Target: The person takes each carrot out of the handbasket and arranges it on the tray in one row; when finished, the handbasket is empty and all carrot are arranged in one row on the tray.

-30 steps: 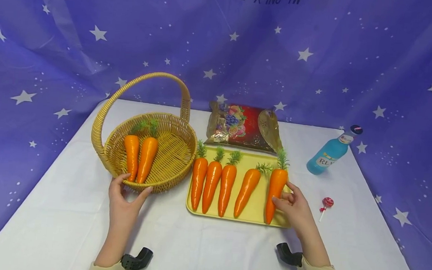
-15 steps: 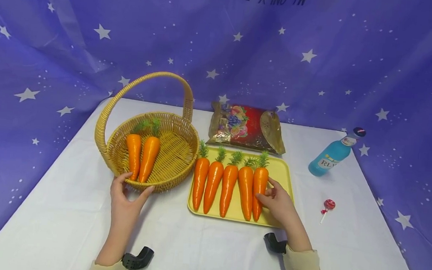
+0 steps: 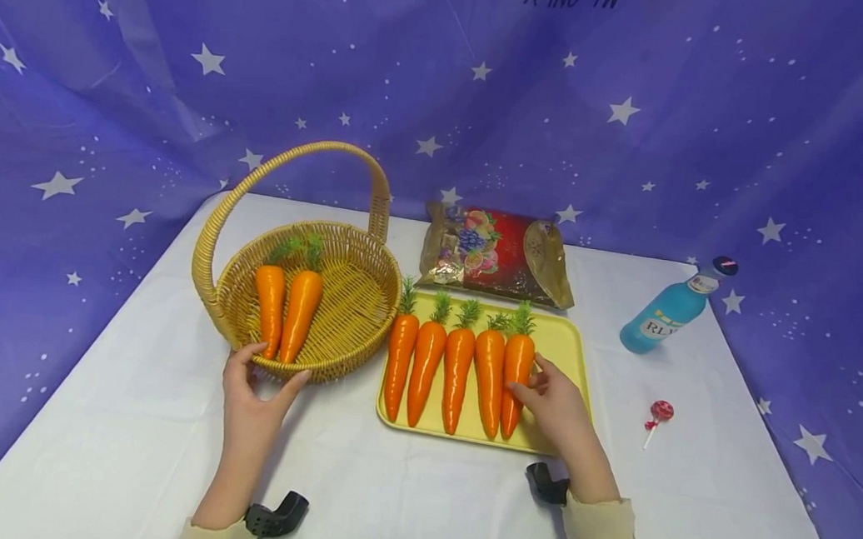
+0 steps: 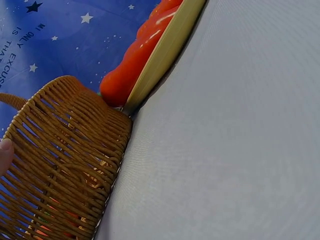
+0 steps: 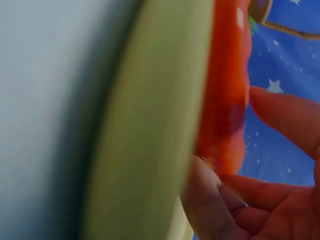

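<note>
In the head view my left hand (image 3: 254, 412) grips the near rim of a wicker basket (image 3: 357, 310), fingers over the rim and thumb on the outside. Two orange carrots (image 3: 301, 310) with green tops lie side by side in the basket's left part. My right hand (image 3: 560, 408) holds the rightmost carrot (image 3: 519, 359) on a yellow tray (image 3: 565, 341), thumb on its near side. Several carrots lie in a row there, tops pointing away, the two rightmost touching. In the right wrist view the fingers (image 5: 280, 192) reach around the carrot's side above the tray edge.
Behind the tray lies a red and gold bag (image 3: 500, 253) with printed fruit. A blue bottle (image 3: 665, 315) stands to the right, and a red lollipop (image 3: 660, 412) lies nearer. The basket's tall handle (image 3: 297, 156) arches up. A purple starry cloth hangs behind the white table (image 3: 415, 502).
My right hand has moved left with the rightmost carrot, bringing it beside its neighbour, which now lies straighter. My left hand stays on the basket rim.
</note>
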The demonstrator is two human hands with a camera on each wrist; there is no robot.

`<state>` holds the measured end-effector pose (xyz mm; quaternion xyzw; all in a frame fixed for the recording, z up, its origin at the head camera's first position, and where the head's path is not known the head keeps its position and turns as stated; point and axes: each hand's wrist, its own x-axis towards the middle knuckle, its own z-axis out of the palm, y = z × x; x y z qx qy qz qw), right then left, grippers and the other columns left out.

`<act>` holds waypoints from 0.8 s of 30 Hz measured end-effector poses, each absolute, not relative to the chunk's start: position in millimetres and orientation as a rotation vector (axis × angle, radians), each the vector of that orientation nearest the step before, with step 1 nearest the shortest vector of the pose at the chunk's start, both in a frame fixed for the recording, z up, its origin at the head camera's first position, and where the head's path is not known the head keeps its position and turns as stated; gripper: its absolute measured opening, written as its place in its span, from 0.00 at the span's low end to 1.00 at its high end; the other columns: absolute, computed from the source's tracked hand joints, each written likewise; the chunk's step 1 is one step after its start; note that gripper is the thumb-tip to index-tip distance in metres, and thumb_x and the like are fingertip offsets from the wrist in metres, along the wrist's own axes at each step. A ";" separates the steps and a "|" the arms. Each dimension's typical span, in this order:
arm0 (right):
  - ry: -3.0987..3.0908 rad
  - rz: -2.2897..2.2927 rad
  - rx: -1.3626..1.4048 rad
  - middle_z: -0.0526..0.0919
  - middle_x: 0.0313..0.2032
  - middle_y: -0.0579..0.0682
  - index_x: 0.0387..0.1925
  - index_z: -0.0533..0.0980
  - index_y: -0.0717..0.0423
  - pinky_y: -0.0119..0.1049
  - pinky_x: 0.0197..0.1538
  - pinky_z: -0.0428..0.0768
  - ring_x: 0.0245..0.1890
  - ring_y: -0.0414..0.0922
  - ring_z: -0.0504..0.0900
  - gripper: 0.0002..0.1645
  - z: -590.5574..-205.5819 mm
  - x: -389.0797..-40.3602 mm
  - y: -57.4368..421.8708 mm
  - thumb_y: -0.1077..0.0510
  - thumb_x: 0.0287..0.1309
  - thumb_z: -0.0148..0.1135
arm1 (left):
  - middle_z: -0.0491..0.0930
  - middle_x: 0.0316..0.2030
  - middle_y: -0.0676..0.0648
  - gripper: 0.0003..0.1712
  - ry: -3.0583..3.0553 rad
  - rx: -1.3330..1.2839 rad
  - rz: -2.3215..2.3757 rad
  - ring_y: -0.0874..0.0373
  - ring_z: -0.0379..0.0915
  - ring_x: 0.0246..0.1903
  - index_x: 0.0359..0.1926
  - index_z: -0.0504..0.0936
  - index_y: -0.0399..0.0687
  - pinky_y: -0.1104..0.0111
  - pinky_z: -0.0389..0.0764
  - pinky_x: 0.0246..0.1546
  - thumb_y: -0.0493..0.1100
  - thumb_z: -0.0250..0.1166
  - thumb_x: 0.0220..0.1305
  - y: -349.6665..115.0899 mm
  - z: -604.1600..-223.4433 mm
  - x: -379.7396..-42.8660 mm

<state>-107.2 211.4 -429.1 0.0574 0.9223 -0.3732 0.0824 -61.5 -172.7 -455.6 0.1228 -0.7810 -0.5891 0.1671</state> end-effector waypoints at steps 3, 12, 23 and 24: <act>2.771 -1.133 0.187 0.78 0.44 0.57 0.70 0.57 0.64 0.46 0.49 0.78 0.44 0.52 0.78 0.45 -422.6 -109.8 217.3 0.46 0.61 0.64 | 0.53 0.66 0.38 0.43 -2.226 0.351 -1.677 0.43 0.48 0.68 0.65 0.58 0.37 0.47 0.51 0.68 0.38 0.73 0.54 -172.6 -458.4 -62.4; 2.805 -1.293 0.015 0.81 0.42 0.58 0.68 0.63 0.63 0.38 0.40 0.81 0.41 0.52 0.79 0.37 -390.8 -126.8 196.8 0.55 0.62 0.64 | 0.54 0.64 0.40 0.41 -2.209 0.356 -1.693 0.46 0.49 0.67 0.63 0.60 0.37 0.50 0.53 0.68 0.37 0.74 0.53 -170.1 -446.0 -58.1; 2.573 -1.461 -0.360 0.82 0.40 0.46 0.69 0.65 0.46 0.38 0.37 0.79 0.41 0.46 0.79 0.37 -368.0 -156.0 103.0 0.53 0.60 0.66 | 0.55 0.65 0.42 0.42 -2.230 0.355 -1.659 0.48 0.49 0.68 0.63 0.61 0.42 0.51 0.54 0.68 0.41 0.75 0.52 -174.8 -458.3 -60.5; 2.553 -1.465 -0.385 0.82 0.39 0.46 0.69 0.65 0.46 0.37 0.37 0.79 0.40 0.45 0.79 0.37 -367.5 -158.9 94.6 0.53 0.60 0.66 | 0.55 0.65 0.42 0.42 -2.230 0.353 -1.657 0.48 0.49 0.68 0.63 0.60 0.42 0.51 0.54 0.68 0.41 0.75 0.52 -175.4 -459.2 -60.8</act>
